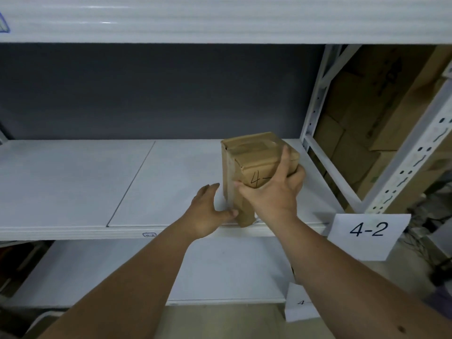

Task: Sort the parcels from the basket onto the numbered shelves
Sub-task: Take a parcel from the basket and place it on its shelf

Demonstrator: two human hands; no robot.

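Note:
A brown cardboard parcel (252,157), taped and marked "4-" in black pen, stands on the white shelf (97,182) near its front right corner. My right hand (274,187) grips the parcel's near face and right side, covering the rest of the number. My left hand (210,211) rests against the parcel's lower left edge, thumb touching the taped corner, fingers fairly straight. A white paper label reading "4-2" (368,231) hangs at the shelf's right front end. The basket is not in view.
A white upright post (406,157) with slots stands to the right. Behind it are stacked brown cartons (362,113). Another white shelf (232,272) lies below, with a partly hidden label (300,304). A shelf beam (195,20) runs overhead.

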